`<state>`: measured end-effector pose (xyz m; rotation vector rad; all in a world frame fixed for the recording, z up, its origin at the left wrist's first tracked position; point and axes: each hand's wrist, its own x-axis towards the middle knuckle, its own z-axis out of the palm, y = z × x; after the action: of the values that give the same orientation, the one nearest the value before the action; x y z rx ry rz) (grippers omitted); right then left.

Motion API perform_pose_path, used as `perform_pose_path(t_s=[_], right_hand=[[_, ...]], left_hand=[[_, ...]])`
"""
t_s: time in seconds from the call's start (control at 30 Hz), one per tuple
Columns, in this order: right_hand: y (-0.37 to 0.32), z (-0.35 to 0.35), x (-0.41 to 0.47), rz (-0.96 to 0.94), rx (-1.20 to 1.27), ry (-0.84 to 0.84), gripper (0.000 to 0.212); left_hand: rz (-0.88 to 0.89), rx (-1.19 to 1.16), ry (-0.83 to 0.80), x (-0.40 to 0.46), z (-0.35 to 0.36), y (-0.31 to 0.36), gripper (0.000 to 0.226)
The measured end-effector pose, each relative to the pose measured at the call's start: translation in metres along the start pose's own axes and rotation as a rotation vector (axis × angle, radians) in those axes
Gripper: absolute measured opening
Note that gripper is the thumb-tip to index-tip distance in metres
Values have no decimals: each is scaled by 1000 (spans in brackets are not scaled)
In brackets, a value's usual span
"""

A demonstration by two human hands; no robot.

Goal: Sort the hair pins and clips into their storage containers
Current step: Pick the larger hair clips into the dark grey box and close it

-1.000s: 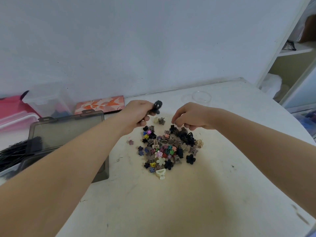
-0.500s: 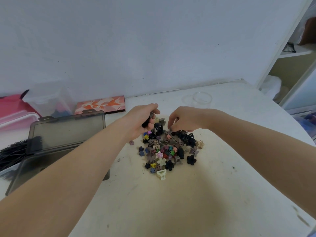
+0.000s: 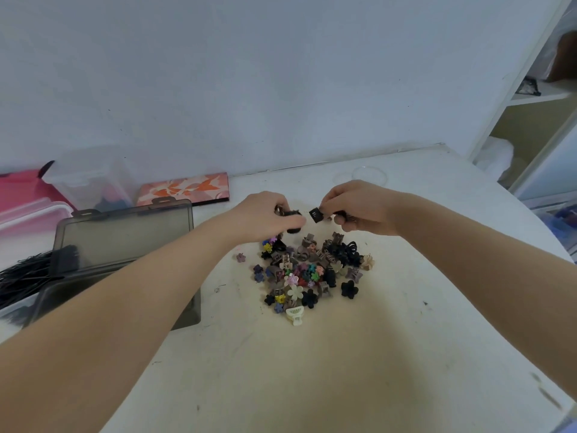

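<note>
Both hands raised over the clip pile, each grip closed on clips.
Your left hand (image 3: 265,215) holds dark clips (image 3: 292,214), count unclear from here; your right hand (image 3: 359,207) pinches a small dark clip (image 3: 315,215) at its fingertips. The clip pile (image 3: 309,270) lies on the desk (image 3: 406,339) just below; the grey lidded container (image 3: 125,232) sits open to its left.

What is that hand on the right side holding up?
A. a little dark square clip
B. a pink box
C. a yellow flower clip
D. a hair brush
A: the right hand pinches a small dark square clip above the pile of clips.
</note>
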<state>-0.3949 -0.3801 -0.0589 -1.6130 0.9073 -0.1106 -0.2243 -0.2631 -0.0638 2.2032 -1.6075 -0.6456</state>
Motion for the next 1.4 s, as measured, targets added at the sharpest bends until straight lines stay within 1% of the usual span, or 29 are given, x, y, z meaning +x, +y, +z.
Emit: perform_pose_path(t_s=[0.07,0.1,0.13,0.2,0.33,0.4,0.47,0.53,0.63,0.7,0.77,0.83,0.87,0.9,0.97,1.0,1.03,1.1,1.23,1.27,1.33,1.4], right_hand=[[1,-2,-5,14,189,-10,8],[1,-3,-6,17,245,-3,8],[1,-2,-8,18,277,5,7],[1,-1,-10,19,287,16,7],[1,2,-10,29,302,5,10],[1,2,-10,43,385,-20,20],[2,2,-10,66,522,-45,23],[1,2,-10,86,665,-63,18],[1,1,-9,125,841,-41,17],[2,1,-8,135,834,-15,18],[2,-1,-7,123,698,17,14],[1,-2,-7,99,547,48,17],[0,-3,-6,87,525,68,18],[-1,-5,-6,82,551,86,17],[-3,-11,-6,85,682,108,14],[-3,-13,-6,81,705,105,14],[-2,-16,-6,80,667,93,13],[-1,-19,-7,81,456,52,12],[1,-23,-12,93,-79,-3,17],[0,-23,-13,87,-217,-17,20],[-1,-22,-15,67,-450,-62,29],[-2,-19,-15,39,-573,-105,36]], left_hand=[[-115,-346,14,-1,-4,0,32],[-174,-521,9,-2,-6,-1,32],[-218,-660,-6,-4,-8,-2,33],[-267,-851,-52,-8,-10,-2,33],[-326,-1081,-113,-14,-10,-4,29],[-362,-1215,-117,-15,-9,-5,31],[-411,-1342,-96,-14,-9,-3,34],[-434,-1384,-87,-14,-9,0,37],[-421,-1373,-76,-13,-8,4,29],[-406,-1327,-58,-11,-8,6,24],[-388,-1199,-61,-8,-8,8,20],[-374,-1045,-70,-5,-10,9,17],[-372,-985,-66,-3,-11,9,19],[-370,-941,-59,-1,-12,9,23],[-342,-855,-73,2,-14,11,23],[-308,-781,-90,3,-15,11,22],[-259,-683,-111,3,-15,12,20],[-128,-430,-166,4,-14,14,19],[116,194,-257,6,-5,20,19],[151,279,-278,7,-3,22,21],[181,328,-331,9,1,24,28],[200,362,-353,11,3,26,31]])
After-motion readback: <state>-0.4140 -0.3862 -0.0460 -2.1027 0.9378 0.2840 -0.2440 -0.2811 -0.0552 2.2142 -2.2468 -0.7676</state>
